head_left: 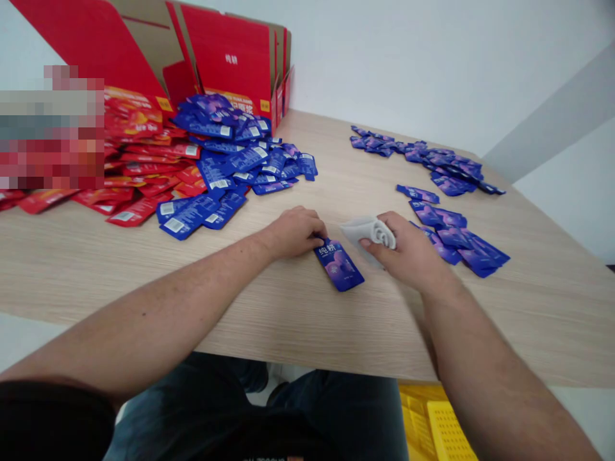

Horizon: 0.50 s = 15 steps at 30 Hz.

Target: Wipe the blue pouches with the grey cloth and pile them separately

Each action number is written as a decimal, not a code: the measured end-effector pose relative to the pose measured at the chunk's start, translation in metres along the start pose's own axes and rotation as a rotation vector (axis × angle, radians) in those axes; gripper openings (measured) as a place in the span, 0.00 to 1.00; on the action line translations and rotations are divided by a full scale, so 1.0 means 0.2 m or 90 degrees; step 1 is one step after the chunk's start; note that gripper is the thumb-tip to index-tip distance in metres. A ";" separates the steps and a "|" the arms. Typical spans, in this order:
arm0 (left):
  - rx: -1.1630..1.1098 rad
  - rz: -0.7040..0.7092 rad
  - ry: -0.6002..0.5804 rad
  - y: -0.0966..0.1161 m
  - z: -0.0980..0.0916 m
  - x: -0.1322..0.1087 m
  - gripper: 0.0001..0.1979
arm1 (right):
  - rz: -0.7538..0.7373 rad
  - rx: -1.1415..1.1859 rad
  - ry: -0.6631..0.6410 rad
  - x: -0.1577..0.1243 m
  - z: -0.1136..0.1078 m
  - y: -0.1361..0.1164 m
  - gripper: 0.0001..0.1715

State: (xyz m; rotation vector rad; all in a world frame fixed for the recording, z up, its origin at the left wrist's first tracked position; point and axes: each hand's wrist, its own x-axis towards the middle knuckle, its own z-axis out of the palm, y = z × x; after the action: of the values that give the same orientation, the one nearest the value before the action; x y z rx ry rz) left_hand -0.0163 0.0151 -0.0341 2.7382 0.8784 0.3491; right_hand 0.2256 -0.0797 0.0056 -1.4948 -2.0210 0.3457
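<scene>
On the wooden table in front of me lies a blue pouch (339,266) with its printed face up. My left hand (298,232) pinches the pouch's upper end between thumb and fingers. To the right of it, my right hand (406,250) is closed around a folded white cloth (368,234), with the rolled end showing near the thumb. The cloth is held just beside the pouch, and I see a gap between them. Some fingers of my right hand are hidden behind the cloth.
A heap of blue pouches (240,160) lies left of centre, against a pile of red pouches (144,166). Red cartons (230,57) stand behind. More blue pouches (442,160) lie in loose groups at right. A yellow basket (449,432) sits below the table's front edge (336,368).
</scene>
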 end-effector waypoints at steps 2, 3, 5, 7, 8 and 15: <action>-0.013 0.033 0.005 0.00 0.02 0.01 0.11 | -0.065 -0.076 -0.001 0.03 0.07 0.00 0.08; -0.015 0.040 0.006 0.00 0.03 0.02 0.11 | -0.095 -0.086 -0.033 0.04 0.10 0.00 0.08; -0.024 0.046 0.006 0.00 0.04 0.03 0.11 | -0.150 -0.069 -0.111 0.04 0.13 -0.02 0.12; -0.036 0.051 0.003 0.00 0.04 0.03 0.11 | -0.193 -0.013 -0.215 0.02 0.11 -0.07 0.15; -0.041 0.053 0.002 0.01 0.04 0.03 0.11 | -0.207 0.028 -0.280 0.01 0.09 -0.09 0.15; -0.014 0.046 0.015 0.05 0.02 0.01 0.11 | -0.181 0.113 -0.468 -0.04 0.01 -0.17 0.17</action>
State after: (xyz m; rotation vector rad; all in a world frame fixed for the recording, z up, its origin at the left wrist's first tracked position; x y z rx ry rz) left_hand -0.0079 0.0079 -0.0350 2.7563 0.7789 0.4017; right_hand 0.2005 -0.0981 0.0194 -1.0246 -2.6270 1.0396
